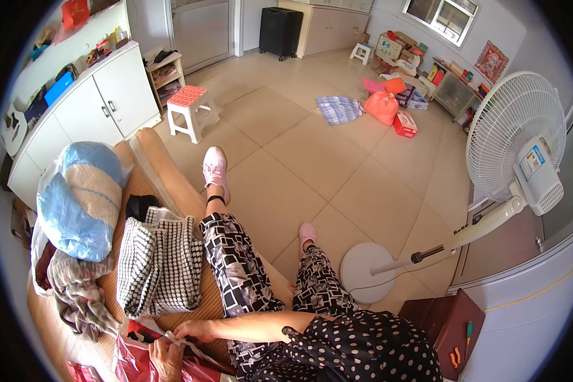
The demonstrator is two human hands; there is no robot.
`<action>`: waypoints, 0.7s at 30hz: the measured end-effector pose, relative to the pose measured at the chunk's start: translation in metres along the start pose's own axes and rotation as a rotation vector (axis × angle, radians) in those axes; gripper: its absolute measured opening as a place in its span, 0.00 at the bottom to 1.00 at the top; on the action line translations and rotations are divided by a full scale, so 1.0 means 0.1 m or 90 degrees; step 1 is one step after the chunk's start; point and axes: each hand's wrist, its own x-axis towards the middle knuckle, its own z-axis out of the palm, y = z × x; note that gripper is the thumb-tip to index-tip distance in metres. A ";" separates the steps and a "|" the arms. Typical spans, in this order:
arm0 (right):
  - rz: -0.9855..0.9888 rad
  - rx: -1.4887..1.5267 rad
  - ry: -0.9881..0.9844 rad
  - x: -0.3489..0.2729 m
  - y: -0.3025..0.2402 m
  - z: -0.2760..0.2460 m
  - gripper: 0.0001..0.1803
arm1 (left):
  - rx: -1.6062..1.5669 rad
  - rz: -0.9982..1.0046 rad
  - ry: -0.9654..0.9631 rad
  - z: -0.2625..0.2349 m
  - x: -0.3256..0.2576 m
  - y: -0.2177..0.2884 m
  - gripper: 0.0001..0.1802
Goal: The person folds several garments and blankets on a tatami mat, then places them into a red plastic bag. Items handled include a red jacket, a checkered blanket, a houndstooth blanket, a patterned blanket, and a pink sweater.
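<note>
Woven bench mat (pixel 191 305), tan, beneath me and running off to my left; everything listed sits on it or on the tiled floor beyond.

Item, nearest: red plastic bag (pixel 137 363), glossy, at the lower edge by my left hip. Both my hands are in its mouth. My left hand (pixel 165 358) grips from below, fingers curled around the rim; my right hand (pixel 194 329) has its fingers pinched shut on a pale strip at the opening. Right forearm crosses my lap from the right, elbow bent, likely because the bag lies well to my left.

Item: black-and-white checked cloth bag (pixel 156 261), slumped just beyond the red one, touching my left thigh.

Item: grey-brown rumpled cloth (pixel 76 293), to its left.

Item: blue and cream bundle in clear plastic (pixel 76 197), farther along the mat.

Item: white stool with red top (pixel 188 108), on the floor, well apart.

Item: white standing fan (pixel 512 146), right side, tilted.
</note>
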 end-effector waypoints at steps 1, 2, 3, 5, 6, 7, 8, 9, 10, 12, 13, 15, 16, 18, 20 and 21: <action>-0.034 -0.002 -0.030 0.02 0.01 -0.05 0.12 | 0.003 -0.014 0.017 -0.02 0.02 0.03 0.09; -0.036 -0.016 0.006 0.02 0.04 -0.10 0.12 | 0.007 -0.031 0.035 -0.04 0.04 0.06 0.10; -0.033 -0.033 0.037 -0.03 -0.01 -0.03 0.11 | 0.013 -0.055 0.051 -0.07 0.01 0.07 0.10; -0.111 -0.147 0.046 -0.01 -0.05 -0.04 0.13 | -0.021 -0.031 0.121 -0.05 0.03 0.02 0.13; -0.119 -0.164 0.048 0.01 -0.02 0.04 0.11 | -0.039 -0.134 0.084 0.05 -0.09 0.05 0.12; -0.141 -0.183 0.062 0.01 -0.05 0.06 0.10 | -0.043 -0.176 0.048 0.15 -0.18 0.04 0.10; -0.151 -0.208 0.108 0.05 -0.02 0.00 0.09 | -0.048 -0.188 0.008 0.09 -0.11 0.11 0.08; -0.150 -0.253 0.203 0.08 -0.02 -0.11 0.08 | -0.048 -0.200 -0.025 0.11 -0.07 0.20 0.06; -0.140 -0.306 0.314 0.10 0.00 -0.25 0.08 | -0.056 -0.205 -0.053 0.11 -0.01 0.29 0.04; -0.112 -0.445 0.480 0.22 0.07 -0.35 0.09 | -0.077 -0.219 -0.088 0.08 -0.20 0.44 0.03; -0.099 -0.490 0.519 0.24 0.11 -0.27 0.08 | -0.111 -0.254 -0.044 -0.04 -0.32 0.52 0.05; -0.183 -0.714 0.501 0.29 0.20 -0.44 0.06 | -0.164 -0.332 -0.047 -0.19 -0.45 0.65 0.08; -0.192 -0.758 0.467 0.21 0.19 -0.29 0.05 | -0.217 -0.420 -0.094 -0.28 -0.52 0.72 0.08; -0.153 -0.756 0.433 0.14 0.08 -0.11 0.04 | -0.297 -0.430 -0.065 -0.39 -0.57 0.86 0.08; -0.092 -0.684 0.444 0.07 0.05 -0.12 0.04 | -0.377 -0.425 -0.035 -0.45 -0.56 0.99 0.08; -0.055 -0.685 0.451 0.03 0.02 -0.05 0.05 | -0.424 -0.461 -0.044 -0.51 -0.58 1.04 0.08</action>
